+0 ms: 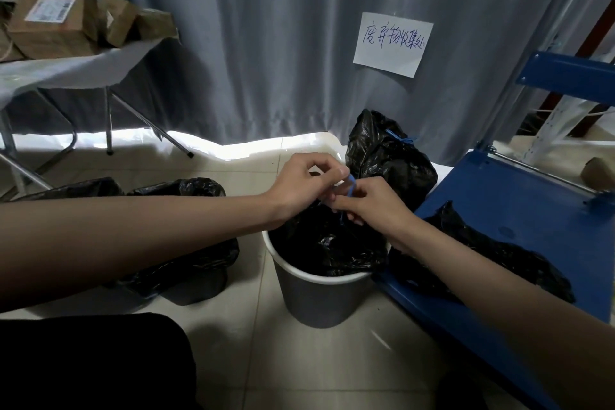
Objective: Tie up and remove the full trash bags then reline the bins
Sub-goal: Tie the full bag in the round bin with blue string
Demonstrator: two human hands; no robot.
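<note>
A grey bin with a white rim (pixel 316 296) stands on the tiled floor at centre, holding a full black trash bag (pixel 329 250). Above the bag's gathered neck my left hand (pixel 303 183) and my right hand (pixel 369 203) meet, both pinching a blue drawstring (pixel 350 185) that loops between their fingertips. Behind the bin a tied black bag (pixel 389 160) with a blue knot sits by the curtain. Two more bins lined with black bags stand at the left (pixel 196 263), partly hidden by my left forearm. A loose black bag (pixel 482 256) lies on the blue cart.
A blue platform cart (pixel 519 203) sits close on the right of the bin. A folding table (pixel 66 73) with cardboard boxes stands at back left. A grey curtain with a handwritten paper sign (pixel 392 43) hangs behind. My dark-clothed knee (pixel 93 363) is at lower left.
</note>
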